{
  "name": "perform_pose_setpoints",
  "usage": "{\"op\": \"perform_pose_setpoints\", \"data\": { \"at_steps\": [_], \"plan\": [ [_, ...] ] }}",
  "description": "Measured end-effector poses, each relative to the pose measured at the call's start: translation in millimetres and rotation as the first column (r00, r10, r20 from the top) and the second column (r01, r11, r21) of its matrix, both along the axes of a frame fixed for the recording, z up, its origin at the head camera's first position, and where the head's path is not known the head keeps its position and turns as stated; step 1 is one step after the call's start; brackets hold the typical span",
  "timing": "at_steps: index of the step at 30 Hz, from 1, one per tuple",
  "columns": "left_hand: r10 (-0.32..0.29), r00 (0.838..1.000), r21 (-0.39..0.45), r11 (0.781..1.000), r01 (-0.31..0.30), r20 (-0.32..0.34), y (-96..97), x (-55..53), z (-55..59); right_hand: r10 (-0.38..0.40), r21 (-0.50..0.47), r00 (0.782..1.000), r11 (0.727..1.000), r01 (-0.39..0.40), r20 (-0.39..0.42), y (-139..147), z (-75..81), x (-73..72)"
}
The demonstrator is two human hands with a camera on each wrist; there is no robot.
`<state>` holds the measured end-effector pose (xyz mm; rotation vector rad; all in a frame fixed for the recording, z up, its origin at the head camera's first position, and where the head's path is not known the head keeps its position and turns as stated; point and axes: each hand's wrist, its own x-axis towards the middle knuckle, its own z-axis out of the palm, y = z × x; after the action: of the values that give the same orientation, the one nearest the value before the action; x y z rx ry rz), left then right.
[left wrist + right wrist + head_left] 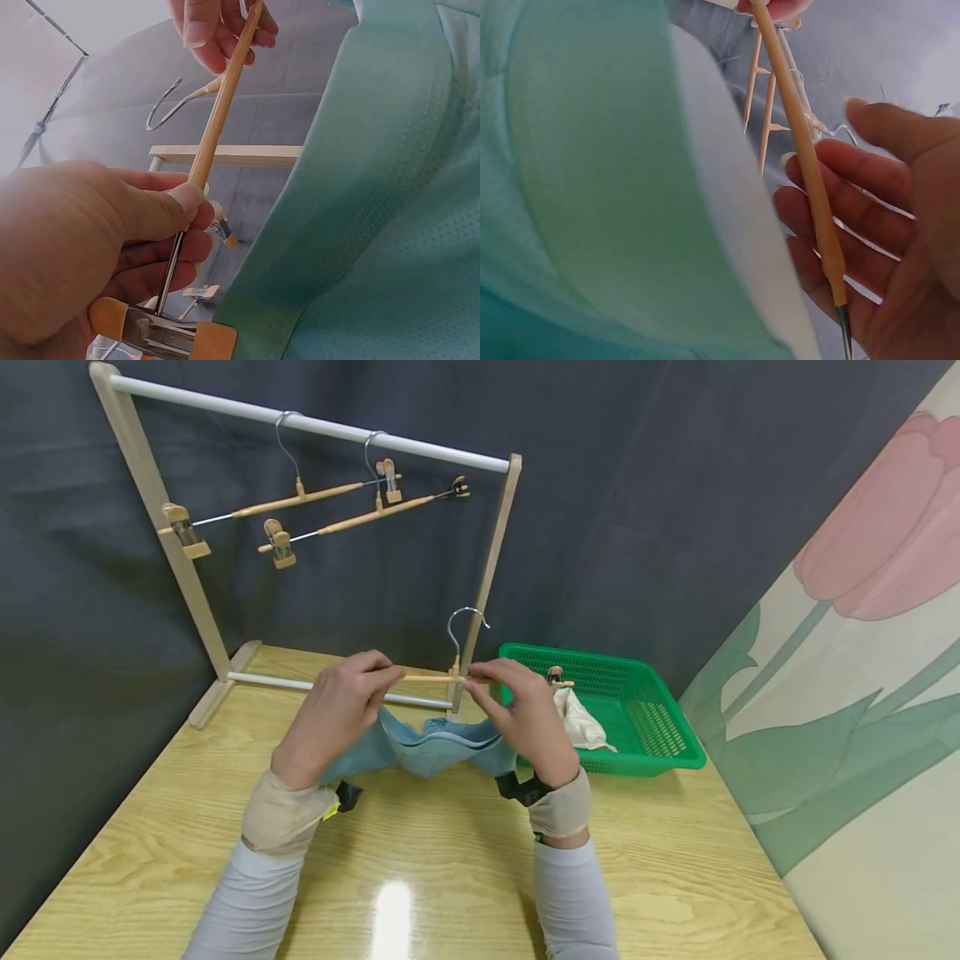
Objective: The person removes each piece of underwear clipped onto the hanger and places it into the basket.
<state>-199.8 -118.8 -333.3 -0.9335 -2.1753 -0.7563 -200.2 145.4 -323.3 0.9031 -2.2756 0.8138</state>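
A wooden clip hanger (431, 678) with a metal hook is held level above the table. My left hand (345, 710) pinches its bar between thumb and fingers. Behind the bar lie the extended fingers of my right hand (525, 710); in the right wrist view the thumb stands apart from it. Below hangs a light blue garment (427, 752) with a stitched waistband and dotted fabric. Beside its edge, in the left wrist view, is a clip (161, 330). Another clip (555, 677) shows beyond my right hand; what it grips is hard to tell.
A rack (322, 427) stands at the back, two clip hangers (300, 497) on its rail. To the right is a green basket (637, 764) with a white cloth (579, 720) inside. Dark curtain behind, flower-painted wall at right. All stands on a wooden table (450, 877).
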Motion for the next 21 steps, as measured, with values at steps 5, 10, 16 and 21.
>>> {"op": "perform_pose_setpoints", "data": {
  "at_steps": [5, 10, 16, 21],
  "plan": [
    [-0.018, 1.0, -0.02, 1.0, 0.018, -0.005, 3.0, -1.5, -1.9, -0.05, 0.043, 0.994, 0.998, 0.046, 0.095, 1.0, 1.2, 2.7],
    [-0.016, 1.0, -0.05, 0.999, 0.017, 0.003, 5.6, -1.6, -2.8, -0.116, 0.121, 0.98, 0.988, 0.096, 0.165, 0.0, 1.9, 3.2],
    [-0.023, 0.998, -0.038, 0.999, 0.025, 0.052, 6.5, -1.8, -5.7, -0.098, 0.123, 0.984, 0.989, 0.08, 0.151, 0.6, 0.5, 2.7],
    [-0.036, 0.996, -0.021, 0.999, 0.038, 0.085, 7.1, -2.4, -6.1, -0.094, 0.124, 0.99, 0.989, 0.08, 0.108, 2.1, -0.5, 2.0]
  ]
}}
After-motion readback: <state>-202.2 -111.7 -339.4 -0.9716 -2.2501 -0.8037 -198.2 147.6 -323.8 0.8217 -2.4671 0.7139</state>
